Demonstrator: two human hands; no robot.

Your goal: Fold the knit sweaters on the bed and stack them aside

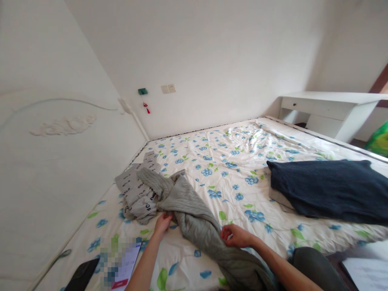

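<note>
Head view: the left hand (164,222), fingers curled, touches the edge of a grey-green knitted garment (194,202); the right hand (236,235), narrowly curled, meets its opposite edge. Whether either grips cloth, I cannot tell. The garment lies twisted between them on a flowered bedsheet (209,171). Beyond the left hand sits a printed grey garment (136,198); right of the right hand, a navy garment (330,190). Far ahead of both rises a white wall (227,60).

On the white flowered cloth sheet (212,178), the grey-green cable-knit sweater (195,212) overlaps the grey printed cloth garment (131,188) to its left; the flat navy knit garment (327,190) lies right.
</note>
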